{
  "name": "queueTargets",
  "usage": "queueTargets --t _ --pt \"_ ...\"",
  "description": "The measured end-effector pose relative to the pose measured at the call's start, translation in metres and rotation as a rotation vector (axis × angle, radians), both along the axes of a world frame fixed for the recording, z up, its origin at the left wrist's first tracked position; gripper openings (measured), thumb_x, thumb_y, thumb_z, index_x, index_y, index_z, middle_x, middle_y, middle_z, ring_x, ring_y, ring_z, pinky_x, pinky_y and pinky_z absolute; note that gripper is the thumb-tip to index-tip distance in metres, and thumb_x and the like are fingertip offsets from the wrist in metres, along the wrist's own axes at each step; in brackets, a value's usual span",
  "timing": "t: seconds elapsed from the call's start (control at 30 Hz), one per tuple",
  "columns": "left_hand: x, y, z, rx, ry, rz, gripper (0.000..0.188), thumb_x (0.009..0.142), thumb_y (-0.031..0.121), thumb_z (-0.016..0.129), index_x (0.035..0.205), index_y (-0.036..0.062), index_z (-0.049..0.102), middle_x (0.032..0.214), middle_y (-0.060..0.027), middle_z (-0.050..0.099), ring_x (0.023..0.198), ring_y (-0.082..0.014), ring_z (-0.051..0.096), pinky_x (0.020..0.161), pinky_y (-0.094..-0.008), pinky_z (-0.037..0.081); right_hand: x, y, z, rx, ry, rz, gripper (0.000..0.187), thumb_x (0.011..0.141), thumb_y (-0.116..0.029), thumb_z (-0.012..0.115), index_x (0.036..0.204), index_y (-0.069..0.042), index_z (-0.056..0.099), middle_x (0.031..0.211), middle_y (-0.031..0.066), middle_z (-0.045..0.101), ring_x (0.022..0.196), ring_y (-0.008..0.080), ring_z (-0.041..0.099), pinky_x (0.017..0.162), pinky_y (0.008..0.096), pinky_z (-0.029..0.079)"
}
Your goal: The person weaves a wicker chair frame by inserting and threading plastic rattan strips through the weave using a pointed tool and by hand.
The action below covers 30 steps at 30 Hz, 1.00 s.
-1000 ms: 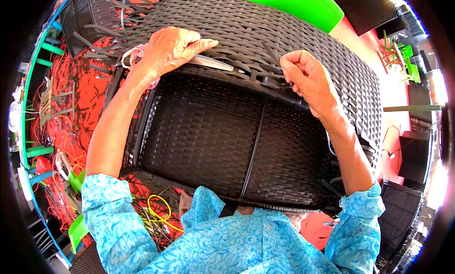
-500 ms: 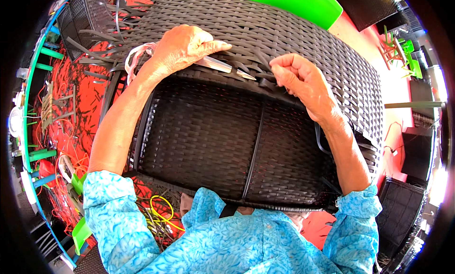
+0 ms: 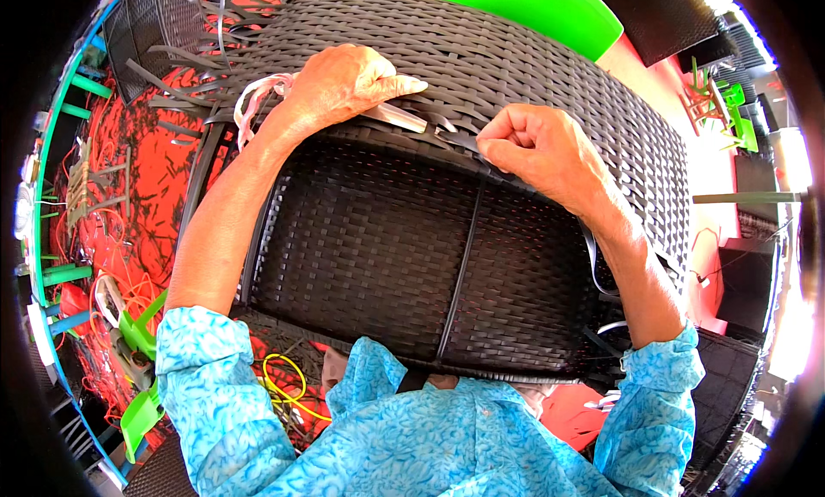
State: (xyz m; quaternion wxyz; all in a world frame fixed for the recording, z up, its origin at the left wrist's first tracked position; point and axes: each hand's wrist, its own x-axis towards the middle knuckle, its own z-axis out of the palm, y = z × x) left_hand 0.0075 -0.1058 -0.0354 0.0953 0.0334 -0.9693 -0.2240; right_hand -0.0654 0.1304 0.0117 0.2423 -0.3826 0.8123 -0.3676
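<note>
My left hand (image 3: pixel 348 89) is closed around a pair of scissors with a silver blade (image 3: pixel 397 116) and pink-and-white wrapped handle loops (image 3: pixel 258 100). Its thumb points right over the weave. The blade lies along the frame edge, its tip end near a lifted strand. My right hand (image 3: pixel 546 149) pinches a dark flat plastic strip (image 3: pixel 460 140) just right of the blade. Both hands work at the rim of a dark woven furniture piece (image 3: pixel 412 37); its recessed woven panel (image 3: pixel 369 239) faces me. The fingertips of my left hand are hidden.
Loose strip ends (image 3: pixel 185 93) stick out from the piece's left side. A bright green panel (image 3: pixel 533 12) stands beyond it. Yellow cord (image 3: pixel 284 385) and scraps lie on the red floor (image 3: pixel 155 179). A green-and-blue frame (image 3: pixel 53 196) runs along the left.
My right hand has moved down and slightly left, its fingers curling closer around the strip. The strip now lies lower, toward the blade tip. My left hand has shifted slightly right.
</note>
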Motion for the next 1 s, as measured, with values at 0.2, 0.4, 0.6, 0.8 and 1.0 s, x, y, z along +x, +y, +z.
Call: queueTargets --t 0.2,0.4,0.6,0.8,1.0 --pt "-0.001 0.001 0.0 -0.01 0.002 -0.01 0.054 0.083 0.051 0.055 0.065 -0.0003 0.06 0.053 -0.0189 0.043 0.05 -0.0342 0.041 0.052 -0.0427 0.035 0.002 -0.013 -0.008 0.041 0.033 0.031 0.022 0.077 -0.019 0.06 0.079 0.002 0.064 0.063 0.0096 0.062 0.058 0.0126 0.058 0.058 0.0281 0.047" --pt "0.003 -0.001 -0.002 -0.049 0.038 -0.002 0.055 0.083 0.052 0.054 0.066 0.0004 0.061 0.056 -0.0206 0.048 0.056 -0.0381 0.048 0.055 -0.0447 0.037 0.011 -0.015 -0.018 -0.089 0.359 0.08 0.012 0.08 -0.013 0.059 0.078 -0.002 0.062 0.065 0.0159 0.061 0.061 0.0318 0.061 0.057 0.0388 0.048" --pt "0.014 -0.012 0.0 -0.203 0.151 -0.01 0.056 0.084 0.053 0.052 0.067 0.0005 0.059 0.058 -0.0196 0.05 0.058 -0.037 0.05 0.056 -0.0443 0.038 0.012 -0.015 -0.025 -0.283 0.535 0.101 0.011 0.079 -0.011 0.063 0.072 -0.003 0.06 0.069 0.0136 0.06 0.065 0.0303 0.06 0.056 0.0369 0.046" --pt "0.047 -0.058 0.003 0.122 -0.103 0.395 0.072 0.083 0.068 0.043 0.051 0.0041 0.055 0.046 -0.0074 0.045 0.05 -0.0218 0.054 0.053 -0.0384 0.038 0.008 -0.023 -0.04 -0.334 0.478 0.123 0.017 0.076 -0.009 0.07 0.079 -0.004 0.054 0.067 0.0108 0.054 0.061 0.0298 0.056 0.053 0.0353 0.045" --pt "0.074 -0.036 0.026 1.258 -0.01 0.178 0.06 0.083 0.07 0.041 0.073 0.0111 0.05 0.059 0.0053 0.041 0.045 -0.0031 0.033 0.04 -0.0179 0.026 0.011 -0.021 -0.043 -0.36 0.604 0.142 0.024 0.075 -0.015 0.072 0.079 -0.004 0.05 0.07 0.0101 0.055 0.061 0.028 0.057 0.053 0.0352 0.046"
